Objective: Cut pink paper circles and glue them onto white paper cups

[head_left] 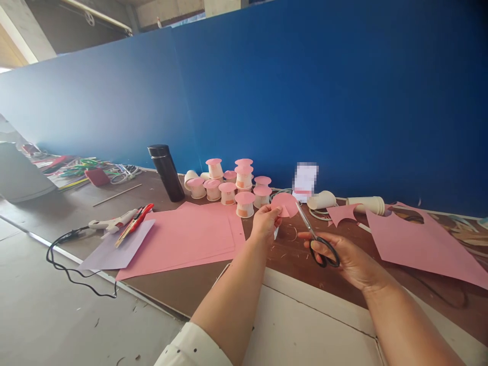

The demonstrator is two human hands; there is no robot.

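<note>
My left hand [265, 221] pinches a round pink paper disc [286, 203] by its lower left edge, holding it up above the brown table [183, 284]. My right hand [348, 259] grips black-handled scissors [318, 239], fingers through the loops. The blades point up and left, and their tips meet the disc's right edge. A stack of pink paper sheets [183, 239] lies just left of my left hand.
Several paper cups topped with pink discs [234, 185] stand behind my hands, beside a black flask [166, 172]. A glue gun [112, 222], red cutter [139, 217] and lilac sheet [118, 246] lie at left. Cut pink sheets [419, 244] and tipped cups [366, 204] lie right. A blue partition [305, 101] backs the table.
</note>
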